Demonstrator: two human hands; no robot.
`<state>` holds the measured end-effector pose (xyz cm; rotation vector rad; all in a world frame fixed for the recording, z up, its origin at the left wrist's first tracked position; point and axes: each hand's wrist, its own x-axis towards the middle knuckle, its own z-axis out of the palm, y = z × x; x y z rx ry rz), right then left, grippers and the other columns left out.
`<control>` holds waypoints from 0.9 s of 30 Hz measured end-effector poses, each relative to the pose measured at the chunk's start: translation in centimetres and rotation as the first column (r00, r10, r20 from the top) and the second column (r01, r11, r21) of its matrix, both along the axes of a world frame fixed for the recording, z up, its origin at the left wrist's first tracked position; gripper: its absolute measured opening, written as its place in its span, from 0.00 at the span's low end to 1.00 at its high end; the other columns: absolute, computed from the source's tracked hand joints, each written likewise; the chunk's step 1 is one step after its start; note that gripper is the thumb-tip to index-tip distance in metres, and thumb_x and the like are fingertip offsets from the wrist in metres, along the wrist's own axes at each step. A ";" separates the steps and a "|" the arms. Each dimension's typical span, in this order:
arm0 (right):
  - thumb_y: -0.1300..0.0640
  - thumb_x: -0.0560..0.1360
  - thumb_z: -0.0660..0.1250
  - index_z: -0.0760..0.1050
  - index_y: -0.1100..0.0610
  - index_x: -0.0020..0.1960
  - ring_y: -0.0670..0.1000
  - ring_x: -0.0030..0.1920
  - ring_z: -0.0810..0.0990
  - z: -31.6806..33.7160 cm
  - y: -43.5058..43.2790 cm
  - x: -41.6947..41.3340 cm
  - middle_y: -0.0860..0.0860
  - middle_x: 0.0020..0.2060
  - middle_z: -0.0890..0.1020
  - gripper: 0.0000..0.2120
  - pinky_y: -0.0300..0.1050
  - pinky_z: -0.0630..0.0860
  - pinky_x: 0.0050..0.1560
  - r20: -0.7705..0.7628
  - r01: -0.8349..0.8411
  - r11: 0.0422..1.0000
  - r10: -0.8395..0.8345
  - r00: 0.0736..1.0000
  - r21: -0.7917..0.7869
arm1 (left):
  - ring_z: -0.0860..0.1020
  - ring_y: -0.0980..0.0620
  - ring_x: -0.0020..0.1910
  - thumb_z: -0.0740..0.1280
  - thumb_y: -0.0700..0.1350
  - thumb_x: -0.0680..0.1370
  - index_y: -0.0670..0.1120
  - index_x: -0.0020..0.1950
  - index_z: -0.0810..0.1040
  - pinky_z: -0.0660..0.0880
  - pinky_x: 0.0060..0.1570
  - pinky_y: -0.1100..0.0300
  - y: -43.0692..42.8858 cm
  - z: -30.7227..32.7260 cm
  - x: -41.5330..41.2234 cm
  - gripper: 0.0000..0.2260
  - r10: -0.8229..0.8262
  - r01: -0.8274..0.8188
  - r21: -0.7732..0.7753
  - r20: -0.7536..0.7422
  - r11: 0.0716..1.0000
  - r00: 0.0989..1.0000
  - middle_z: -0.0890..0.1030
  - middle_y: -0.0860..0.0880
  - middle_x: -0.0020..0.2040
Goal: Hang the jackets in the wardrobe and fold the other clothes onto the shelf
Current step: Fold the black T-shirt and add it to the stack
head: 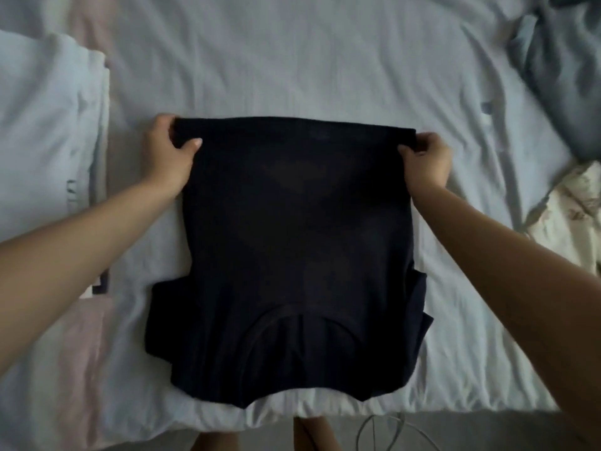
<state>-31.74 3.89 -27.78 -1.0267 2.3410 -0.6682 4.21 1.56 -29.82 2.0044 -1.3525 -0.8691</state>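
Observation:
A black T-shirt (292,249) lies flat on the bed, its collar toward me and its sleeves tucked in at the sides. My left hand (167,154) pinches the far left corner of the shirt, thumb on top of the cloth. My right hand (427,159) grips the far right corner the same way. The far edge between both hands looks doubled over and slightly raised off the sheet.
The bed has a pale wrinkled sheet (309,60). A white folded garment (48,141) lies at the left. A grey-blue garment (559,86) is heaped at the upper right, with a cream floral cloth (572,203) below it. A cable (390,431) lies on the floor by the bed's near edge.

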 end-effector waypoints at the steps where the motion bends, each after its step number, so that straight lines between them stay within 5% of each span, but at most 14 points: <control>1: 0.59 0.74 0.67 0.72 0.58 0.61 0.53 0.60 0.74 -0.1 0.2 0.3 0.53 0.58 0.76 0.15 0.47 0.69 0.61 -0.129 -0.083 0.997 0.081 0.988 -0.010 | 0.74 0.42 0.60 0.69 0.39 0.74 0.38 0.63 0.71 0.69 0.58 0.57 -0.1 -0.1 -0.2 0.18 -0.025 0.030 -0.047 0.103 0.998 0.994 0.75 0.41 0.58; 5: 0.56 0.75 0.66 0.69 0.53 0.66 0.55 0.65 0.67 0.2 -0.3 2.5 0.52 0.63 0.72 0.20 0.47 0.59 0.64 -0.443 -0.544 0.839 0.492 0.750 0.010 | 0.69 0.40 0.62 0.68 0.41 0.73 0.44 0.61 0.74 0.63 0.61 0.51 -0.7 1.2 -2.6 0.16 -0.259 0.391 -0.191 0.487 0.900 0.834 0.71 0.42 0.62; 7: 0.55 0.76 0.66 0.70 0.53 0.66 0.55 0.65 0.67 0.1 -1.3 3.1 0.52 0.63 0.72 0.20 0.48 0.57 0.66 -0.391 -0.649 0.753 0.632 0.669 0.108 | 0.70 0.41 0.62 0.67 0.44 0.74 0.46 0.62 0.75 0.62 0.61 0.48 -1.1 1.3 -4.1 0.16 -0.429 0.569 -0.139 0.521 0.811 0.738 0.73 0.44 0.62; 10: 0.54 0.72 0.71 0.72 0.52 0.62 0.55 0.64 0.68 0.7 -3.7 3.4 0.51 0.60 0.74 0.19 0.48 0.59 0.65 -0.187 -0.587 0.779 0.625 0.758 0.221 | 0.67 0.44 0.65 0.67 0.47 0.76 0.49 0.67 0.72 0.59 0.64 0.47 -2.3 1.2 -6.2 0.19 -0.598 0.669 0.049 0.499 0.742 0.627 0.70 0.46 0.65; 14: 0.56 0.70 0.73 0.72 0.51 0.56 0.53 0.59 0.72 1.7 -5.6 3.1 0.47 0.51 0.76 0.17 0.47 0.62 0.59 -0.066 -0.653 0.698 0.696 0.715 0.294 | 0.68 0.44 0.63 0.71 0.41 0.73 0.48 0.61 0.75 0.65 0.62 0.49 -4.2 1.5 -7.9 0.17 -0.655 0.678 0.093 0.383 0.729 0.651 0.70 0.45 0.62; 18: 0.58 0.72 0.71 0.73 0.53 0.57 0.54 0.59 0.71 1.7 -5.3 2.9 0.52 0.56 0.74 0.14 0.49 0.67 0.60 -0.036 -0.754 0.610 0.782 0.622 0.245 | 0.70 0.45 0.60 0.70 0.41 0.75 0.45 0.58 0.75 0.68 0.56 0.52 -4.6 1.6 -9.1 0.13 -0.699 0.724 0.072 0.341 0.686 0.628 0.72 0.44 0.59; 24: 0.50 0.74 0.70 0.74 0.58 0.59 0.56 0.64 0.68 1.4 -5.5 2.8 0.55 0.62 0.70 0.18 0.49 0.65 0.63 -0.058 -0.726 0.614 0.774 0.630 0.311 | 0.72 0.45 0.56 0.66 0.49 0.78 0.44 0.58 0.75 0.70 0.53 0.52 -5.3 1.8 -9.8 0.13 -0.761 0.763 0.151 0.324 0.628 0.562 0.73 0.43 0.57; 27: 0.49 0.75 0.69 0.74 0.59 0.58 0.56 0.57 0.73 1.6 -6.3 2.6 0.55 0.55 0.74 0.17 0.48 0.69 0.56 -0.030 -0.699 0.654 0.736 0.676 0.288 | 0.74 0.48 0.49 0.66 0.47 0.78 0.45 0.51 0.73 0.70 0.47 0.56 -5.9 2.2 -9.9 0.06 -0.726 0.713 0.143 0.177 0.687 0.664 0.75 0.47 0.50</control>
